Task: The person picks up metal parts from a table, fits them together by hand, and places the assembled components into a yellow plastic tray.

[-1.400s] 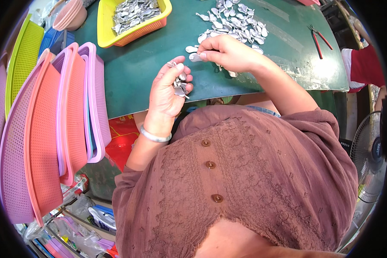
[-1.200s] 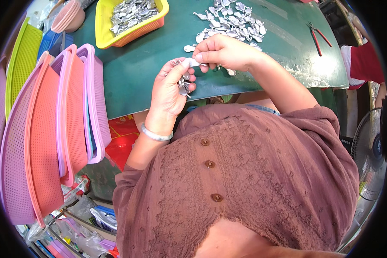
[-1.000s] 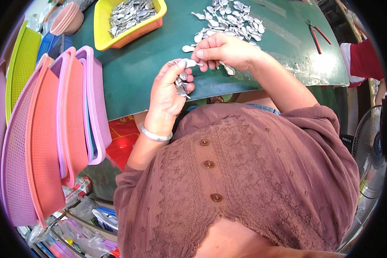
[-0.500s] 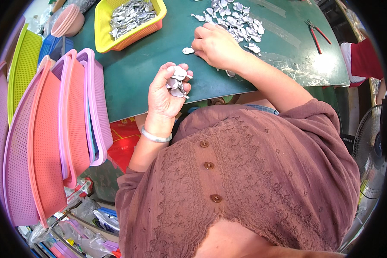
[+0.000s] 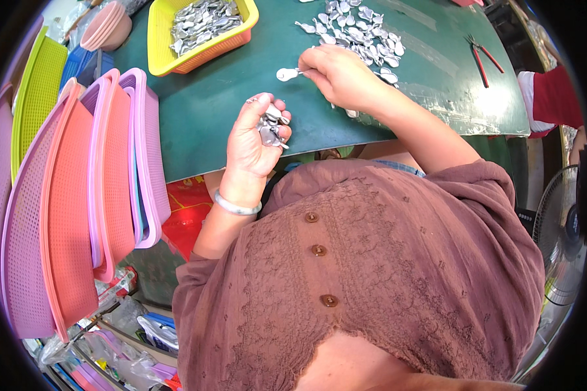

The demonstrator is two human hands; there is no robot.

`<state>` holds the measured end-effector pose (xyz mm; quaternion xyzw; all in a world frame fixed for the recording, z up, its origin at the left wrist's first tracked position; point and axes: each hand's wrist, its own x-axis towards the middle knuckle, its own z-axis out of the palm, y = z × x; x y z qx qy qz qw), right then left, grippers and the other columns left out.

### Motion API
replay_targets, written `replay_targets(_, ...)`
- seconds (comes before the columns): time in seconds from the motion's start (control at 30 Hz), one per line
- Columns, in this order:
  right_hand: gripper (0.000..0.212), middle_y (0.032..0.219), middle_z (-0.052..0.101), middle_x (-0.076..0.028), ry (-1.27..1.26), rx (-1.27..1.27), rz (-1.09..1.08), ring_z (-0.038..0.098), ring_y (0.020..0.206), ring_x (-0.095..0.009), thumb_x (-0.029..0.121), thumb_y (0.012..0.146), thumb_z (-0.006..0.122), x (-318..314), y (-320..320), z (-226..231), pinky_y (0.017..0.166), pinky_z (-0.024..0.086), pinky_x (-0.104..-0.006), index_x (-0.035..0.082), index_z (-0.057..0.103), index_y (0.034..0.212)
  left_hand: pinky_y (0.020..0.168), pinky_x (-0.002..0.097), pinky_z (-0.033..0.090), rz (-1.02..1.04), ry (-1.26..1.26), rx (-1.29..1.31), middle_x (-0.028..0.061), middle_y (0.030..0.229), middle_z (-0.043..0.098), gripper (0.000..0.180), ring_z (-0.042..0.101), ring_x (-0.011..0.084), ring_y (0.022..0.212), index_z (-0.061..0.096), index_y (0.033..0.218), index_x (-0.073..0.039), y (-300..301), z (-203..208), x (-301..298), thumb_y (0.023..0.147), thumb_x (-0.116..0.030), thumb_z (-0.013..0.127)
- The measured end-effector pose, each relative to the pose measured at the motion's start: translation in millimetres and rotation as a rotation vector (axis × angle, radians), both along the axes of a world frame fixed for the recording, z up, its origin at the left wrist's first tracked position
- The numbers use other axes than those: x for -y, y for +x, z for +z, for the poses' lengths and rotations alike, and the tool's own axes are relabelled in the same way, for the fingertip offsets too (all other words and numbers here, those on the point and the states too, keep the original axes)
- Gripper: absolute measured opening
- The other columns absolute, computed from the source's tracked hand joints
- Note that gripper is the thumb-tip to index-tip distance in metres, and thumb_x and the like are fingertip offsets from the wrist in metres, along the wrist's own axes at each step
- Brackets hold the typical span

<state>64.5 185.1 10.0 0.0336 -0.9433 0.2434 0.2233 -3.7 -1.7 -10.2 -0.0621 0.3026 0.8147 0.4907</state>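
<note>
Several small silvery spoon-shaped metal pieces (image 5: 270,134) lie in my left hand (image 5: 249,146), its fingers curled round them near the table's front edge. My right hand (image 5: 338,77) pinches one more metal piece (image 5: 287,74) by its thin end, the rounded end pointing left. Beyond the right hand a loose heap of the same pieces (image 5: 365,32) spreads over the green table (image 5: 222,111). One or two pieces (image 5: 352,113) lie partly hidden beneath my right wrist.
A yellow basket (image 5: 158,39), set in an orange one, holds many metal pieces at the back left. Red-handled pliers (image 5: 482,62) lie to the right. Nested plastic baskets (image 5: 72,215) stand along my left. A fan (image 5: 557,228) and a person's red sleeve (image 5: 557,98) are at right.
My right hand has drawn slightly nearer and right, lifting the metal piece by its thin end. My left fingers have closed a little more over their pieces.
</note>
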Motion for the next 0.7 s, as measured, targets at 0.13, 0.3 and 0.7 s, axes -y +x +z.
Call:
replay_targets(0.13, 0.010, 0.075, 0.057, -0.010, -0.163, 0.004, 0.077, 0.057, 0.069, -0.025, 0.002, 0.073, 0.060, 7, 8, 8, 0.063, 0.046, -0.0318, 0.002, 0.054, 0.081, 0.049, 0.0254, 0.046, -0.007, -0.061, -0.033, 0.0094, 0.080, 0.058, 0.014, 0.055, 0.0207, 0.070, 0.055, 0.091, -0.005, 3, 4, -4, 0.082, -0.016, 0.058)
replay_targets(0.3, 0.017, 0.078, 0.058, -0.007, -0.308, -0.061, 0.112, 0.058, 0.073, -0.017, -0.001, 0.072, 0.062, 14, 14, 9, 0.065, 0.046, -0.0278, 0.002, 0.055, 0.087, 0.047, 0.0242, 0.044, -0.004, -0.071, -0.048, 0.0074, 0.077, 0.055, 0.015, 0.054, 0.0181, 0.065, 0.052, 0.090, -0.008, 7, 10, -7, 0.081, -0.017, 0.060)
replay_targets(0.7, 0.038, 0.083, 0.059, -0.004, -0.461, -0.058, 0.127, 0.058, 0.076, -0.013, -0.002, 0.072, 0.062, 20, 22, 8, 0.067, 0.045, -0.0257, 0.005, 0.051, 0.108, 0.047, 0.0242, 0.045, -0.013, -0.064, -0.084, 0.0067, 0.077, 0.058, 0.012, 0.055, 0.0178, 0.065, 0.053, 0.093, -0.008, 7, 8, -4, 0.083, -0.015, 0.054)
